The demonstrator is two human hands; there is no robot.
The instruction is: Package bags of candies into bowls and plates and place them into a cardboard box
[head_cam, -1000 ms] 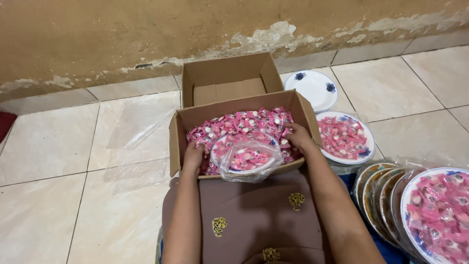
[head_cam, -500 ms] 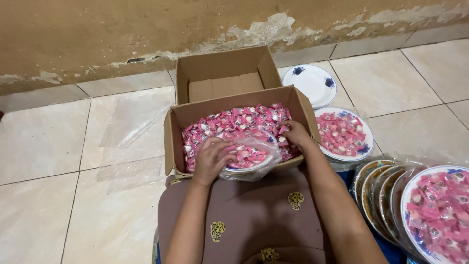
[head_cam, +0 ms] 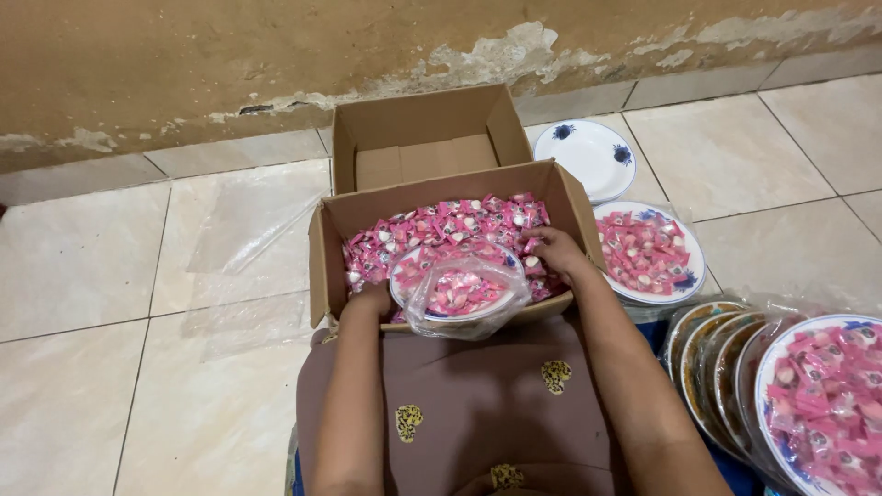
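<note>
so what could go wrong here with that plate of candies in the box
The bagged plate sits on loose pink candies at the cardboard box's near edge, so it may tip and spill toward the lap. The left hand only steadies its rim; the right hand is off it.

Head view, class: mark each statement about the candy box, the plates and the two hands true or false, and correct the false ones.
1. The cardboard box holds pink wrapped candies. True.
2. The plate in a clear bag is empty. False: it is filled with pink candies.
3. The right hand rests on the candies inside the box. True.
4. The white plate with blue flowers near the wall is piled with candies. False: it is bare.
5. The left hand is at the bagged plate's edge. True.
</note>
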